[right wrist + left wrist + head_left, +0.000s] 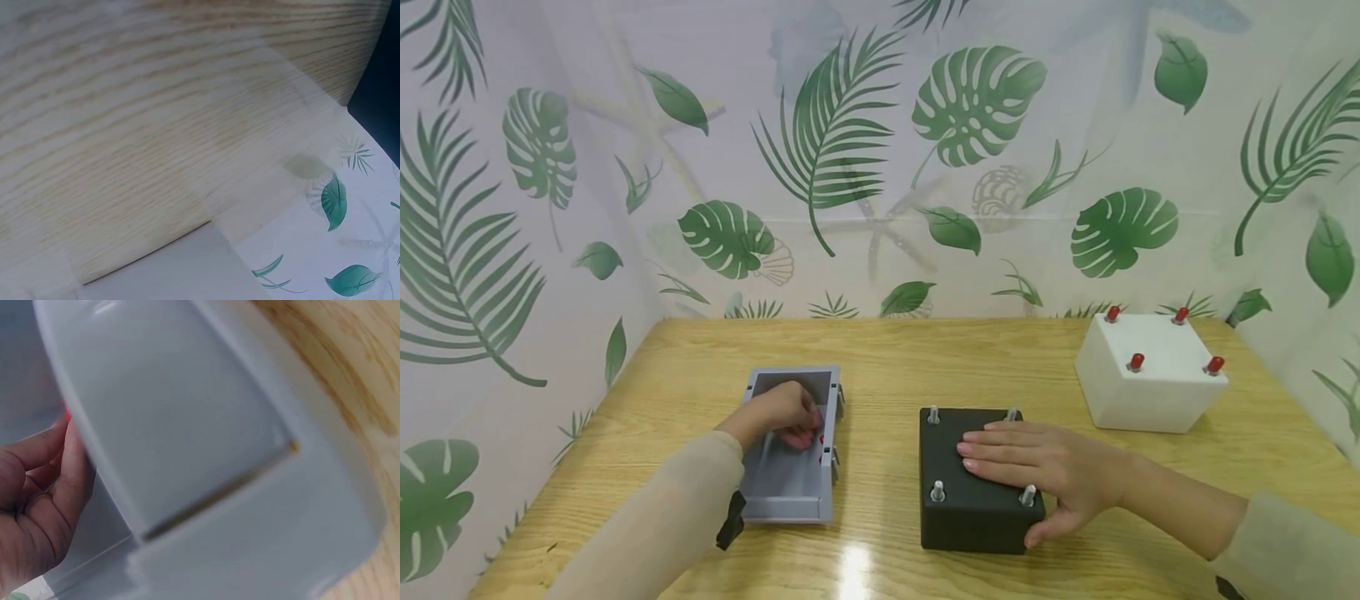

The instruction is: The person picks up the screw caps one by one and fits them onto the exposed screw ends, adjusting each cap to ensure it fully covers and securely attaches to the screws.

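Note:
My left hand (pixel 790 417) reaches down into a grey plastic bin (pixel 786 507). In the left wrist view, the thumb and fingertips of the left hand (pixel 47 481) come together at a small red piece (pixel 68 413), partly hidden by the bin wall. More red bits (pixel 822 439) show along the bin's right side. My right hand (pixel 1045 458) rests flat, fingers straight, on top of a black box (pixel 951 450). A metal bolt (pixel 937 492) stands upright at each corner of that box. The right hand is out of sight in its wrist view.
A white box (pixel 1157 392) stands at the back right, with an upright red cap (pixel 1137 362) at each top corner. All of this is on a wooden table (pixel 880 358). Behind the table hangs a leaf-patterned cloth (pixel 865 275).

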A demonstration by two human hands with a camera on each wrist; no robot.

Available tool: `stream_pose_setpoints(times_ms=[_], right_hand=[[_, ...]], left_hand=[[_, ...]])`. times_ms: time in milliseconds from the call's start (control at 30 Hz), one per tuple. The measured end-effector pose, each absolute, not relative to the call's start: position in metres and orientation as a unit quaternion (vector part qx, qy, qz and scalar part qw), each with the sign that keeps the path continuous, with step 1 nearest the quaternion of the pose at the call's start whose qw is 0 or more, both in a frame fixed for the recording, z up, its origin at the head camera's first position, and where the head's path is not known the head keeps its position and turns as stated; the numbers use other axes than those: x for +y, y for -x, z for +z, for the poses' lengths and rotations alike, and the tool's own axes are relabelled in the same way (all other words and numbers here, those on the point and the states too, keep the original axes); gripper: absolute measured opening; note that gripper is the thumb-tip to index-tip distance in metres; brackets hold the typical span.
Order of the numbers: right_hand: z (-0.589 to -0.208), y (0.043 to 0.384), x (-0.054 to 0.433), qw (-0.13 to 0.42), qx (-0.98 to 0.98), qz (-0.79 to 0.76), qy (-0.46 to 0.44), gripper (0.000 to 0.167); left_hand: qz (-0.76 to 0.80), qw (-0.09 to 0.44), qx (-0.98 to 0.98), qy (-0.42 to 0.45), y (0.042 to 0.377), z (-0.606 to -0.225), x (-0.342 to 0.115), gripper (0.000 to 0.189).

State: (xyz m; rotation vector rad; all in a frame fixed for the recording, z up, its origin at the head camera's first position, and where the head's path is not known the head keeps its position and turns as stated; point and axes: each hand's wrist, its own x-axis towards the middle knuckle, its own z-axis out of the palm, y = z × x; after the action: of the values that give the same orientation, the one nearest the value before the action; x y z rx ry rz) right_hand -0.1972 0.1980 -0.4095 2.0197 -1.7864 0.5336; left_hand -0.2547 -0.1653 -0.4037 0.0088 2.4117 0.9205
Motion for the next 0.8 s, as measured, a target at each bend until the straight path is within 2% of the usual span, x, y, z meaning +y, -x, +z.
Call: stream_pose_setpoints(times_ms=[233,800], right_hand=[[-0.41,0.197,0.198,0.199,-0.636,0.191,-0.72,0.078],[-0.41,0.197,0.198,0.195,-0.639,0.19,-0.719,0.078]], left_hand=[[0.351,0.292,0.89,-0.011,0.256,-0.401,-0.17,0.01],[0.391,0.372,0.842,-0.004,0.262,-0.374,-0.175,0.012]])
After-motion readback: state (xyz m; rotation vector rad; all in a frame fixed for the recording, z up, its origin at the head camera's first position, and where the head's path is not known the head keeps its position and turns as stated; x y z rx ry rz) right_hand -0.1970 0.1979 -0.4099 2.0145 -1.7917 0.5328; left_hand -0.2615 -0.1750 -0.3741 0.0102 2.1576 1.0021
